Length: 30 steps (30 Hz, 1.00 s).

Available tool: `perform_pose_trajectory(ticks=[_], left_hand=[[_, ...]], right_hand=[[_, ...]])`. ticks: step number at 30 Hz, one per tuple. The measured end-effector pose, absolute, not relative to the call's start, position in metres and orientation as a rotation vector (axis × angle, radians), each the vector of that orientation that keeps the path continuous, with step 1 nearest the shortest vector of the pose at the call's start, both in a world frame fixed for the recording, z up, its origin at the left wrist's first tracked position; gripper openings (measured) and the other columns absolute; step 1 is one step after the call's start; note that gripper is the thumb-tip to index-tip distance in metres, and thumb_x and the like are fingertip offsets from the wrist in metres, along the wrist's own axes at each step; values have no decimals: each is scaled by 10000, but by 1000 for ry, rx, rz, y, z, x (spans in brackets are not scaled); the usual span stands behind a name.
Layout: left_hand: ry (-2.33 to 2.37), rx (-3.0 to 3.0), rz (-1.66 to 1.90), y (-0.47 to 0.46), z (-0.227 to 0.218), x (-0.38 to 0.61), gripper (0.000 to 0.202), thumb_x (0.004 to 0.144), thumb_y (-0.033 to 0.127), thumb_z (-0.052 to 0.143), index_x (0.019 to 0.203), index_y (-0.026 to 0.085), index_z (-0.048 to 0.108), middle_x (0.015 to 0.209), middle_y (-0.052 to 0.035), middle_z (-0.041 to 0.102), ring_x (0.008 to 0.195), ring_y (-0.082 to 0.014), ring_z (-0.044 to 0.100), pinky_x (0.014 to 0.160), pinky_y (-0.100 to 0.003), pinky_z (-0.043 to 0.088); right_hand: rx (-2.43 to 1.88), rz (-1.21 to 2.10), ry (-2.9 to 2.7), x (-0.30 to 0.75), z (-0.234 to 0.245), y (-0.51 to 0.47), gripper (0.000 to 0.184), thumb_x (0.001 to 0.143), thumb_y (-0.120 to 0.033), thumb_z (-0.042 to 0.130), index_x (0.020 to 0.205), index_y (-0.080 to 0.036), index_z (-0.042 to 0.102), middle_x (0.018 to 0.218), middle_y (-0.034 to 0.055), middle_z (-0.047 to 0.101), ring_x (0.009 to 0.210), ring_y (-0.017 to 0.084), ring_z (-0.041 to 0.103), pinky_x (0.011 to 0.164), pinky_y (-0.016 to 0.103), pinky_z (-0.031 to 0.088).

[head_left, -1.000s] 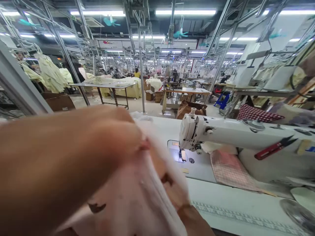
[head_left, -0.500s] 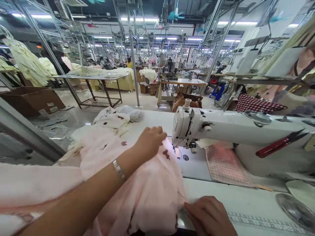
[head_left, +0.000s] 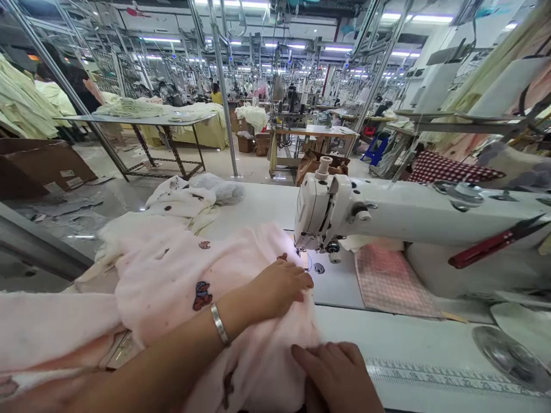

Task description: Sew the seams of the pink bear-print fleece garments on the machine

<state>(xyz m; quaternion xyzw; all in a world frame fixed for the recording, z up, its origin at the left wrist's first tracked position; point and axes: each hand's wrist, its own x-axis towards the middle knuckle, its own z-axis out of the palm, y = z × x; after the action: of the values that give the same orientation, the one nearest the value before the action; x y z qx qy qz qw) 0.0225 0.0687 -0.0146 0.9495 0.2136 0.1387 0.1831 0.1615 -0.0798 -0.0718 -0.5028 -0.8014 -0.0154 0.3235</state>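
Note:
Pink fleecy fabric [head_left: 159, 281] printed with small brown bears lies bunched over the table, its right edge by the sewing machine [head_left: 322, 206]. My left hand [head_left: 279, 287], with a silver bracelet at the wrist, rests on the fabric just in front of the needle area; its fingers are bent over the edge and closed on the cloth. Lower down, near the table's front, my right hand [head_left: 338, 370] holds the same edge between thumb and fingers. The fingertips of this hand are partly hidden by the cloth.
Red thread snips [head_left: 486, 244] lie against the machine's arm. Under the arm is a pink checked cloth [head_left: 387, 281]. A ruler strip [head_left: 439, 378] runs along the table front, beside a round metal dish [head_left: 508, 355]. Bear-print white cloth [head_left: 181, 198] is heaped at the back left.
My left hand has come down and toward me, from beside the needle onto the fabric edge. My right hand has shifted left along the cloth. The view has tilted slightly downward.

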Motion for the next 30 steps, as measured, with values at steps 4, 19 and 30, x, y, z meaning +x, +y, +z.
perform_pose_trajectory(ticks=[4,19,30], left_hand=[[698,2595,502,66,-31,10,62,878,197,533,912,174,580,907,-27,630,929,-161,551,923,-323,397],[894,2679,255,63,-10,18,75,820,125,564,790,177,610,844,-18,626,866,-206,540,840,-387,397],[963,2797,316,24,-32,6,213,911,189,447,1092,136,547,1087,-81,563,1049,-226,477,1001,-428,314]], right_hand=[[-1152,-71,-2031,153,-58,-67,218,791,-113,363,721,-236,529,500,-55,488,471,116,453,556,279,268],[-1034,-103,-2179,168,-60,-69,298,923,-151,358,775,-213,609,691,-14,614,812,142,549,819,316,338],[-1028,-148,-2204,177,-54,-57,235,899,-178,413,860,-207,643,769,8,649,794,169,530,785,357,321]])
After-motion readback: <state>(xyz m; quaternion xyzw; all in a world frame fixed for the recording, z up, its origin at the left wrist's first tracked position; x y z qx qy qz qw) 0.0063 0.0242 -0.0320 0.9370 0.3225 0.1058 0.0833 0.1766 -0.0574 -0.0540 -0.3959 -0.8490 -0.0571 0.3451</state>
